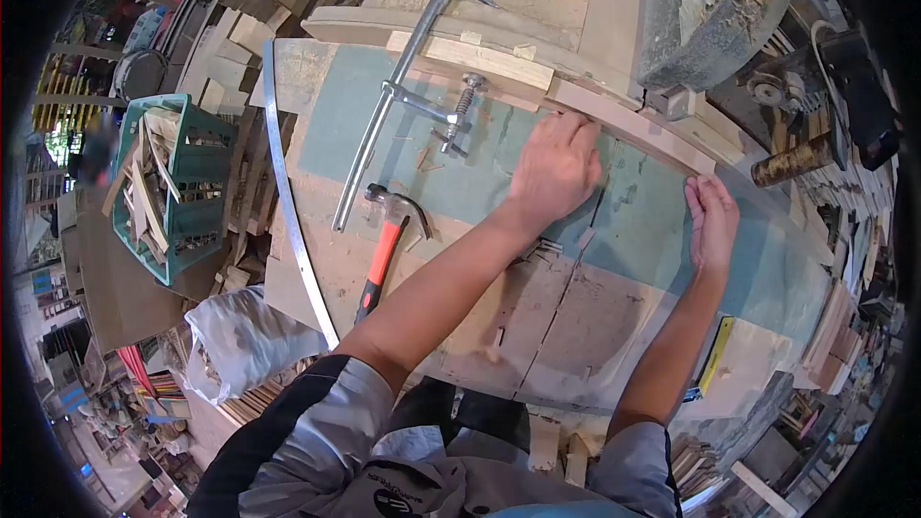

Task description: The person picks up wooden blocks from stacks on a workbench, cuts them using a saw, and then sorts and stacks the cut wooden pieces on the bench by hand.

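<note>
Head view: left grip (558, 163) and right grip (712, 221) hold a slim, pinkish wooden strip (635, 126).

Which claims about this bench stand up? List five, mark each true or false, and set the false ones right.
1. The claw hammer has an orange-and-black handle. True.
2. The left hand grips the F-clamp. False: the left hand is at the wooden strip, and the F-clamp lies apart from both hands.
3. The right hand is at the right end of the wooden strip. True.
4. The steel ruler lies between the two hands. False: the steel ruler lies to the left of the claw hammer.
5. The green plastic crate holds wood scraps. True.
</note>
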A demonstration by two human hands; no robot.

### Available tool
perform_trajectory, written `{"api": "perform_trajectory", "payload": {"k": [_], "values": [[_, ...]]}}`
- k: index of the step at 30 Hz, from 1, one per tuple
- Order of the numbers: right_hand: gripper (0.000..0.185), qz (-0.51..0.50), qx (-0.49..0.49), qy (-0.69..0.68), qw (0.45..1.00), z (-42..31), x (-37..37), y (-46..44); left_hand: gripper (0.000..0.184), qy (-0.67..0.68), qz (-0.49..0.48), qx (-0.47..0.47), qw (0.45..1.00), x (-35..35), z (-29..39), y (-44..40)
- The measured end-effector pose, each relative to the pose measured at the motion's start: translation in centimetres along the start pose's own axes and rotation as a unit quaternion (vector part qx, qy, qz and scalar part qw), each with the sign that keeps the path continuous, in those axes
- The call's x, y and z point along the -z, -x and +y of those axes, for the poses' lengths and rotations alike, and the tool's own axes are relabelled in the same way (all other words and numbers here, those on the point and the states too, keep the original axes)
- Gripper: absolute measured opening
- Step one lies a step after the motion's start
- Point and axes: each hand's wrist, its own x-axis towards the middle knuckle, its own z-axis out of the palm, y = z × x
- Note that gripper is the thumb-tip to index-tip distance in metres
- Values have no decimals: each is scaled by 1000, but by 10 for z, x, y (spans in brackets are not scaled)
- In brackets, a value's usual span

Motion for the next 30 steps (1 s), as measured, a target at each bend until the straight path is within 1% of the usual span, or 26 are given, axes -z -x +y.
{"api": "perform_trajectory", "payload": {"k": [2, 3, 5, 6, 8, 12, 14, 15, 17, 19, 21, 22, 23, 24, 25, 28, 29, 30], "values": [[34, -31, 1, 6, 999, 0, 3, 0, 35, 2, -2, 3, 1000, 0, 1, 0], [34, -30, 1, 7, 1000, 0, 2, 1, 35, 4, -3, 6, 1000, 1, 1, 0], [35, -9, 25, -59, 998, 3, -1, 5, 37, -4, -23, 19, 1000, 2, 3, -1], [35, -9, 25, -59, 998, 7, 1, 6, 38, -14, -42, 28, 999, 3, 3, -1], [35, -8, 34, -78, 996, 16, 4, 4, 39, -23, -40, 30, 998, 4, 5, -2], [34, -10, 22, -47, 999, 3, -4, 9, 41, -51, -51, 36, 997, 6, 9, -1], [40, -24, -12, -82, 996, 4, 7, 4, 41, -47, -48, 33, 997, 5, 10, -1], [40, -15, -11, -80, 997, 4, 9, 2, 41, -45, -45, 30, 998, 5, 10, -2], [42, -36, -8, -52, 998, 3, 7, 3, 41, -44, -47, 31, 997, 0, 7, 1], [41, -1, -3, -31, 1000, -2, -3, 5, 41, -41, -50, 28, 998, -2, 8, 1], [41, 26, 0, -14, 1000, -4, -11, 5, 39, -118, -55, 44, 990, 1, 5, -2], [40, 46, 14, 28, 998, -3, -15, 5, 39, -116, -58, 37, 991, 3, 5, -6], [38, 64, 27, 71, 995, -1, -19, 4, 38, -152, -44, -8, 987, 5, 3, -11], [33, 78, 51, 82, 992, 2, -21, 3, 37, -189, -30, -51, 980, 6, -1, -15], [33, 81, 50, 78, 992, 3, -24, 3, 37, -189, -33, -55, 980, 7, -6, -20], [30, 105, 69, 94, 988, 2, -27, 3, 34, -252, -32, -147, 956, 7, -20, -33], [29, 105, 69, 101, 987, 0, -27, 3, 34, -249, -34, -149, 956, 7, -22, -35], [28, 105, 69, 107, 986, -1, -27, 3, 26, -255, -37, -167, 952, 8, -23, -37]]}}
